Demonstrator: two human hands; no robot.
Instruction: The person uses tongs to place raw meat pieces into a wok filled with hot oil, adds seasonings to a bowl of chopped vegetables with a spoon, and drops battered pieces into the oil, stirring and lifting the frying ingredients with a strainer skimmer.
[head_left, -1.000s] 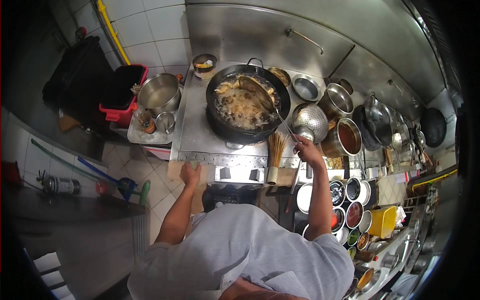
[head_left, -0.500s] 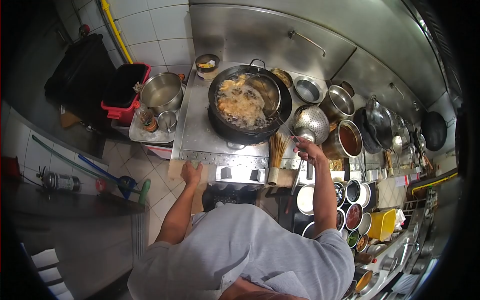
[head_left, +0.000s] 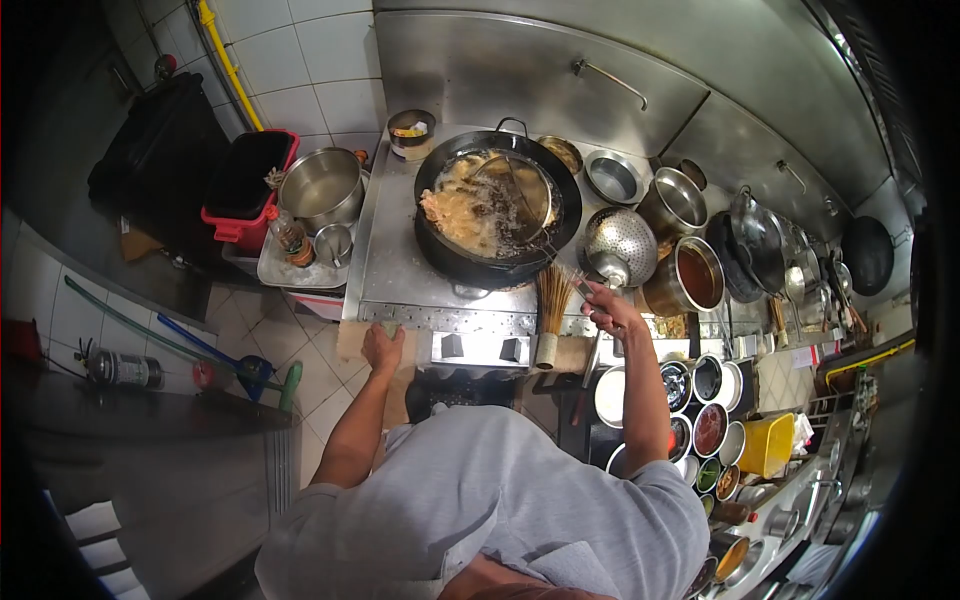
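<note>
A black wok (head_left: 568, 215) of bubbling oil sits on the steel stove, with golden frying pieces (head_left: 455, 215) gathered mostly at its left side. My right hand (head_left: 610, 308) is closed around the handle of a wire skimmer (head_left: 530, 190), whose round mesh head dips into the oil at the wok's right. Below the wok, my left hand (head_left: 382, 350) rests at the stove's front edge with curled fingers; a small greenish bit shows by them, too little to name. Close to my right hand stands a bamboo brush (head_left: 553, 300), and beyond it lies a perforated ladle (head_left: 620, 240).
Right of the wok are a metal bowl (head_left: 613, 178), a steel pot (head_left: 680, 200) and a pot of reddish-brown sauce (head_left: 698, 275). Several seasoning containers (head_left: 710, 430) crowd the lower right. A tray (head_left: 290, 268) at left carries a large pot (head_left: 322, 188) and a bottle (head_left: 290, 240).
The skimmer head has shifted within the wok and sits deeper in the oil. My right hand has moved slightly down and left. The frying pieces are bunched further left; my left hand stays put.
</note>
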